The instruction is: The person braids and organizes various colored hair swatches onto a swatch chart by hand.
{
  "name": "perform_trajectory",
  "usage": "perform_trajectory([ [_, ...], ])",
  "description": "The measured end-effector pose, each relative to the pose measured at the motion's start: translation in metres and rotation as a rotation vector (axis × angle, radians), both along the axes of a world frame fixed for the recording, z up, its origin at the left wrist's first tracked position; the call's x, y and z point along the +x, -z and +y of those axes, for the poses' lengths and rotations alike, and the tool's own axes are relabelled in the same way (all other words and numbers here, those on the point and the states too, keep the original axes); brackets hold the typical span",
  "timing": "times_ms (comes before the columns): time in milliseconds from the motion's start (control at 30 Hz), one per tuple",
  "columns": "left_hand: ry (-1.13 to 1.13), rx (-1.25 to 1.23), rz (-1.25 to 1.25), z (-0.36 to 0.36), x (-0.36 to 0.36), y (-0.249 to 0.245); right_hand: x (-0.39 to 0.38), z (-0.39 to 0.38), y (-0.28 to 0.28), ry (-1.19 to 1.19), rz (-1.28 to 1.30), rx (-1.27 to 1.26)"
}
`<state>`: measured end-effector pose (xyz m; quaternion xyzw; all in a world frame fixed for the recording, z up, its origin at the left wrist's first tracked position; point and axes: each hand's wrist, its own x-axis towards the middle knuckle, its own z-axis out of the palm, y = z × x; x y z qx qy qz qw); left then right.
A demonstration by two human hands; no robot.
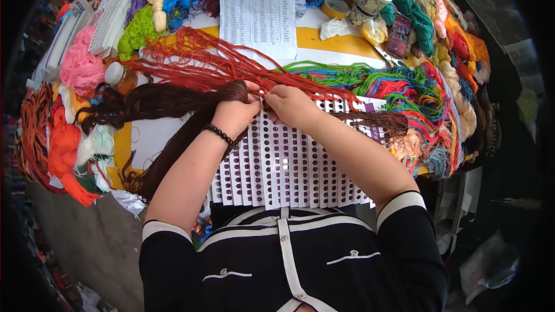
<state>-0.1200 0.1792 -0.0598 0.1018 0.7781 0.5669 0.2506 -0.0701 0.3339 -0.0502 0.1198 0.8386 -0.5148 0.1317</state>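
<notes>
Dark brown thread hank (165, 101): at counter (122, 145), left of centre; one length runs leftward, long axis roughly crosswise, other slants down-left past left forearm towards wearer, loose ends wavy. Left hand (236, 114): closed around hank's bunched end. Right hand (289, 106): fingers bent inward, fingertips near left hand's; hold on any strand cannot be told. Perforated white strips (287, 167): side by side below hands, long axes towards torso. Red threads (231, 63): beyond hands, slanting down to right.
</notes>
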Motion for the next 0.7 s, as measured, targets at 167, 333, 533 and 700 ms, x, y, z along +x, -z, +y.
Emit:
perform_trajectory([
  [167, -0.017, -0.189, 0.311, -0.017, -0.002, -0.003, 0.004, 0.004, -0.017, 0.103, -0.194, -0.268],
  [333, 0.070, -0.256, 0.308, -0.016, -0.001, -0.020, 0.004, 0.003, -0.004, 0.072, -0.128, -0.186],
  [533, -0.175, 0.718, -0.529, -0.013, 0.005, -0.039, 0.006, 0.004, -0.004, 0.113, -0.092, -0.223],
  [700, -0.109, 0.652, -0.489, -0.011, 0.008, -0.029, 0.007, 0.010, -0.020, 0.322, -0.225, -0.685],
])
